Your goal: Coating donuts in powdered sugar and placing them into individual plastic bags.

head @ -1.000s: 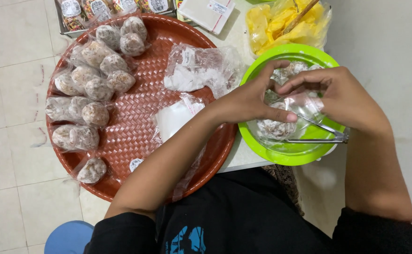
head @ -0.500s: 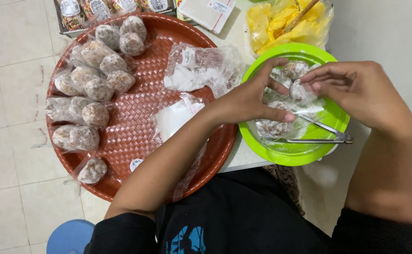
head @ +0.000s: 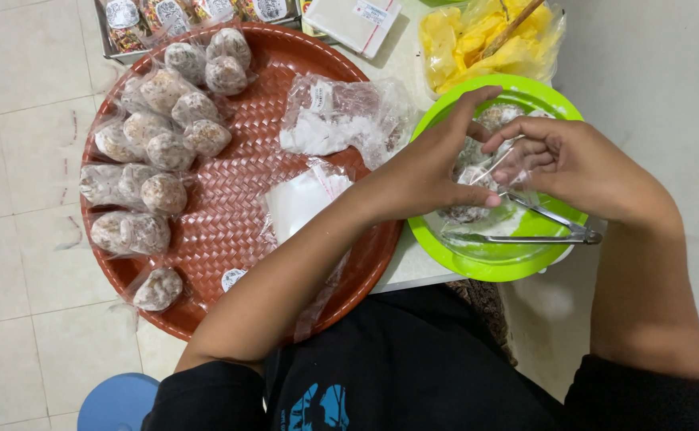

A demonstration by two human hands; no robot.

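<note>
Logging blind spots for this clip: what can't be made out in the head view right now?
- What the left hand and right hand pinch over the green plate: clear wrap, fingers cover the contents.
- Each hand's grip: fingertips overlap.
- Tongs: tips hidden under the wrap.
- Yellow food bag and white box: cut off by the top edge.
- Woven tray: its near side is hidden by the left forearm.

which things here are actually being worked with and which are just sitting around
In use: left hand and right hand at a clear bag over the green plate; metal tongs on it.
Lying about: red woven tray, wrapped balls, yellow food bag, white box.
</note>
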